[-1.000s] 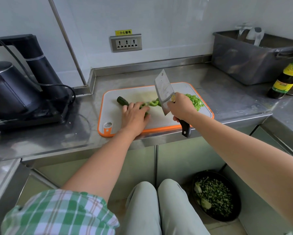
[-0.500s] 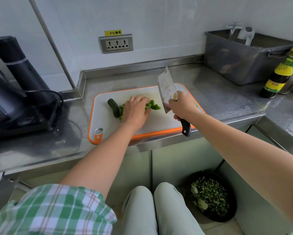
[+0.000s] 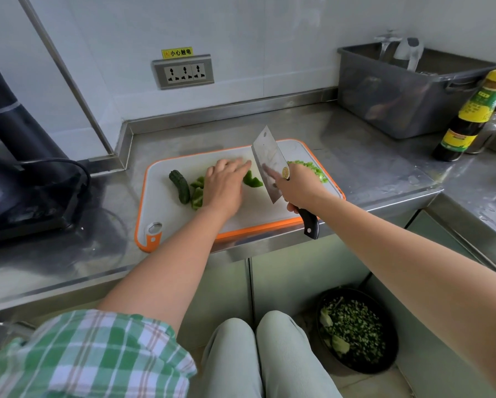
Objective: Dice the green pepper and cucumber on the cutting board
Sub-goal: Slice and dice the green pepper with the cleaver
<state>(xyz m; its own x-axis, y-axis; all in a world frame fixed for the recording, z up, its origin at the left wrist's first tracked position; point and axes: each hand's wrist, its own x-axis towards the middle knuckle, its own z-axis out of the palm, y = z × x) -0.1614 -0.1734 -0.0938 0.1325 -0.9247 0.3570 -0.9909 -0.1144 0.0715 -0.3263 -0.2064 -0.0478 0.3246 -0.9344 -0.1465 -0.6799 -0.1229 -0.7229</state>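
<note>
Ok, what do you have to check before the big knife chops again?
1. Right hand grips the cleaver by its handle: ok.
2. Left hand fingers tucked away from the blade: not ok, they lie straight, tips close to it.
3. Pepper piece lies beside the blade: ok.
4. Cucumber out of the way, at the left: ok.
5. Cutting board flat on the counter: ok.
6. Blade sharp: cannot tell.

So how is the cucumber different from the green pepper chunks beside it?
The cucumber is dark green; the pepper chunks are brighter. The cucumber is one long, bumpy piece; the pepper chunks are several small bits. Both lie on the cutting board, not yet diced.
</note>
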